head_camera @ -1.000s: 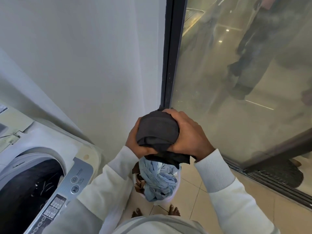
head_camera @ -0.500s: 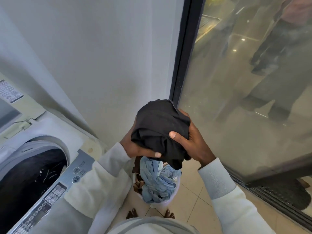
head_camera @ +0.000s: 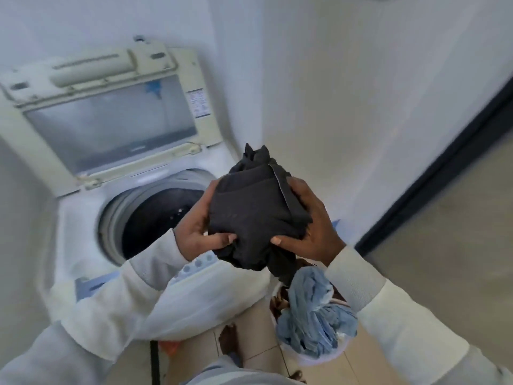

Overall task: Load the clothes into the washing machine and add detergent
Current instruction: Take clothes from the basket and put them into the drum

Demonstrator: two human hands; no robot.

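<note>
Loading under way: black bundle at the drum mouth

I hold a bunched black fabric garment (head_camera: 255, 212), left hand (head_camera: 198, 232) and right hand (head_camera: 308, 226) curled round it, just right of the white top-loading washing machine's (head_camera: 80, 240) open drum. Crumpled blue cloth (head_camera: 313, 307) waits beside the machine, and no detergent is visible.

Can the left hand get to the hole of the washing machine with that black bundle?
Probably yes. The lid stands open, so the hole is uncovered, and the left hand hovers close to its rim. Nothing shows between them. It grips the black bundle together with the right hand.
</note>
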